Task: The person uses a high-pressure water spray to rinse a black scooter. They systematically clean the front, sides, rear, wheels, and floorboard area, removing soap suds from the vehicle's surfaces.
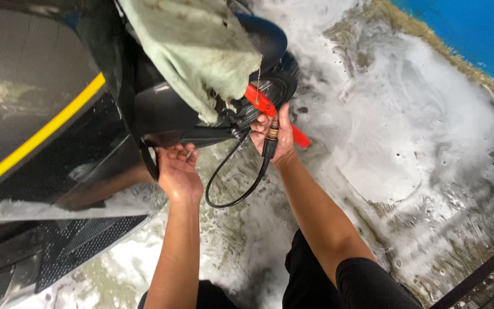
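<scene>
The right hand [273, 134] is clenched around the handle of a red spray gun [267, 109], the kind used for pressure washing, with its brass hose fitting [271, 133] lying across the palm. The gun sits just beside the rear wheel [275, 86] of a black scooter [58, 114], its body angled in toward the tyre, which suggests the grip is set so the nozzle can reach low around the wheel. From the fitting a thin black hose [232, 189] drops below the hand and loops back up toward the scooter, slack enough not to tug on the gun.

The left hand [177, 169] is cupped palm-up under the lower edge of the scooter's body panel, near the wheel, fingers curled and touching the panel's underside. Whether it grasps anything there I cannot tell; the fingertips are hidden in shadow.

A pale green cloth [192, 51], dirty and wet, is draped over the scooter above the wheel, hanging down so its ragged corner nearly meets the gun. A yellow stripe [41, 134] runs across the scooter's glossy side, well away from the wheel. The concrete floor [418, 143] beyond the wheel is covered in white foam and water, and a blue wall [475, 28] borders it on the far side.
</scene>
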